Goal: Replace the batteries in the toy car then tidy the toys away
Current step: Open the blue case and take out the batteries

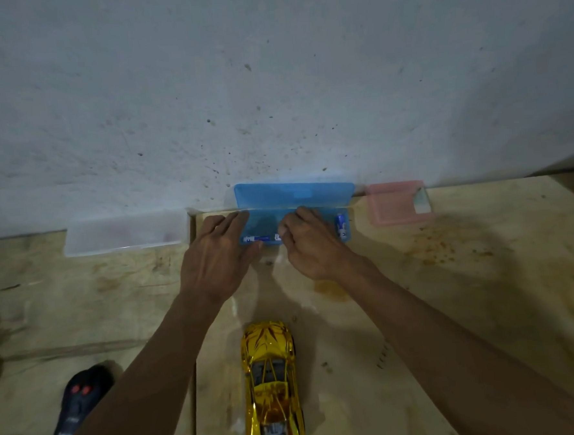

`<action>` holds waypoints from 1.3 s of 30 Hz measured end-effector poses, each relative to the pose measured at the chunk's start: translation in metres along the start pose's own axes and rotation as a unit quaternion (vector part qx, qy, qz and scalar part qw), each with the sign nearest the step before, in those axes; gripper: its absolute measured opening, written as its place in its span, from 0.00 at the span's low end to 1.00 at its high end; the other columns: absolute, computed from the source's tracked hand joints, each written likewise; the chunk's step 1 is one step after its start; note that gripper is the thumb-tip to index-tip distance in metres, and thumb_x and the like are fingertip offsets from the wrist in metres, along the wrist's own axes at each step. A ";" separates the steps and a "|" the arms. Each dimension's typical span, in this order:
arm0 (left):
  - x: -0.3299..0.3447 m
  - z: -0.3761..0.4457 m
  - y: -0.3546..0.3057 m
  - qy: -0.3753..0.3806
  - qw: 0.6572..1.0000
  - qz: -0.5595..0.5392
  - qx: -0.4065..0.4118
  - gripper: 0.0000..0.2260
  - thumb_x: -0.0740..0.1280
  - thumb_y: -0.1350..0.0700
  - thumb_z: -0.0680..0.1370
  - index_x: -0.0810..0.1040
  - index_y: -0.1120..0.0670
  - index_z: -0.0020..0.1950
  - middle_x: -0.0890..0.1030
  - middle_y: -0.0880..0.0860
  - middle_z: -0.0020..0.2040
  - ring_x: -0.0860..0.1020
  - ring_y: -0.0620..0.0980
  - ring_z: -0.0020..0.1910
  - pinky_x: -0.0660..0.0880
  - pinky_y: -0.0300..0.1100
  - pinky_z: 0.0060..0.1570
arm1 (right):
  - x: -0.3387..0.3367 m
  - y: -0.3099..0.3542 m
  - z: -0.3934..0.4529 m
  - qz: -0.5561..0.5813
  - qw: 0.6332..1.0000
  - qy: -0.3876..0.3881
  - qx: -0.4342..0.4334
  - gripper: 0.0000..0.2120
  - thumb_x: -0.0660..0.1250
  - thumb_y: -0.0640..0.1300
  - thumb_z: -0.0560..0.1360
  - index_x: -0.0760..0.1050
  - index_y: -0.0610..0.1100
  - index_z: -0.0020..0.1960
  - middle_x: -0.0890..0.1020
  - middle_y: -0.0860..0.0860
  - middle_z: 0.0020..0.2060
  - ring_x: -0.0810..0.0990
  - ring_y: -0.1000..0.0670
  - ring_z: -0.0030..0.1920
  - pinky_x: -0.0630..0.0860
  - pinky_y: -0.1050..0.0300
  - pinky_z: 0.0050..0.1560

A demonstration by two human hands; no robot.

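One shiny gold toy car (272, 386) sits upright, wheels down.

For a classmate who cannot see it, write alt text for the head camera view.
Both hands, left hand and right hand, reach into an open blue box holding batteries, by a wall. A gold toy car sits nearer on the wooden surface.

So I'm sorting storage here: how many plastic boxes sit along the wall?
3: a clear box at left, an open blue box in the middle under both hands, a pink box at right.
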State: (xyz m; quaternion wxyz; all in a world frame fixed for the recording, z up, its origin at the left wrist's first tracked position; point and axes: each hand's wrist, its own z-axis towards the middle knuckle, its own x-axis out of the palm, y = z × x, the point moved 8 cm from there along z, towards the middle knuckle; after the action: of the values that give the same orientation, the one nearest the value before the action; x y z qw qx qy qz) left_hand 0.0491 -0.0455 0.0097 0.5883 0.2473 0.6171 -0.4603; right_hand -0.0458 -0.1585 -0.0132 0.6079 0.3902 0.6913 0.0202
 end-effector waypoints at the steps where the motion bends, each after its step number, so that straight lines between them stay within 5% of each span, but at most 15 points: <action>1: -0.001 0.000 -0.001 0.001 1.000 0.001 -0.001 0.26 0.76 0.53 0.74 0.76 0.63 0.67 0.82 0.61 0.61 0.78 0.63 0.59 0.81 0.56 0.51 | -0.002 0.001 0.001 0.014 1.000 0.006 0.003 0.06 0.55 0.44 0.82 0.70 0.45 0.52 0.73 0.47 0.50 0.69 0.45 0.54 0.71 0.44 0.53; 8: -0.007 0.001 -0.004 0.002 1.000 -0.003 -0.011 0.30 0.80 0.55 0.70 0.76 0.66 0.67 0.83 0.65 0.53 0.81 0.64 0.55 0.82 0.55 0.40 | -0.003 0.005 0.015 0.047 0.997 0.059 -0.015 0.06 0.58 0.34 0.80 0.70 0.44 0.51 0.75 0.46 0.49 0.73 0.45 0.50 0.70 0.51 0.49; 19: -0.001 0.003 0.002 0.020 0.999 -0.005 -0.031 0.33 0.78 0.58 0.71 0.71 0.62 0.73 0.81 0.67 0.55 0.80 0.66 0.56 0.82 0.56 0.42 | 0.005 0.030 0.029 0.022 0.990 0.129 -0.057 0.13 0.55 0.44 0.84 0.74 0.38 0.60 0.72 0.44 0.54 0.70 0.49 0.51 0.65 0.59 0.52; 25: -0.007 0.003 -0.003 0.010 1.000 -0.005 -0.019 0.33 0.80 0.59 0.68 0.73 0.64 0.70 0.82 0.67 0.51 0.81 0.65 0.54 0.82 0.55 0.39 | 0.005 0.031 0.028 0.038 0.988 0.132 -0.072 0.11 0.57 0.43 0.84 0.75 0.39 0.58 0.77 0.43 0.54 0.76 0.45 0.52 0.74 0.49 0.54; 28: -0.011 0.003 -0.006 0.007 1.000 -0.003 -0.012 0.32 0.81 0.60 0.67 0.75 0.65 0.68 0.83 0.66 0.49 0.81 0.65 0.54 0.82 0.54 0.37 | 0.011 0.032 0.026 0.008 0.983 0.163 -0.080 0.13 0.56 0.47 0.84 0.74 0.39 0.58 0.73 0.44 0.53 0.72 0.47 0.51 0.70 0.53 0.53; 34: -0.009 0.003 -0.007 0.007 1.000 -0.005 -0.004 0.30 0.80 0.61 0.68 0.75 0.65 0.67 0.83 0.67 0.52 0.81 0.65 0.55 0.82 0.56 0.40 | 0.004 0.028 0.020 0.074 0.983 0.160 -0.056 0.07 0.58 0.46 0.84 0.70 0.44 0.57 0.77 0.47 0.51 0.74 0.48 0.50 0.73 0.51 0.53; 39: -0.004 0.004 -0.008 0.010 1.000 0.021 0.019 0.26 0.79 0.60 0.70 0.77 0.64 0.66 0.83 0.63 0.59 0.79 0.65 0.58 0.81 0.57 0.50 | -0.027 0.012 0.001 0.115 0.991 0.046 -0.055 0.07 0.57 0.45 0.84 0.71 0.44 0.57 0.76 0.47 0.52 0.74 0.48 0.50 0.69 0.54 0.47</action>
State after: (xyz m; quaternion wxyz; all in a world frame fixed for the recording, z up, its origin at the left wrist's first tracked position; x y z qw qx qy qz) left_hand 0.0451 -0.0520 0.0164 0.5866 0.2758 0.6091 -0.4570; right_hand -0.0398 -0.1655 0.0149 0.5897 0.4321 0.6666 0.1458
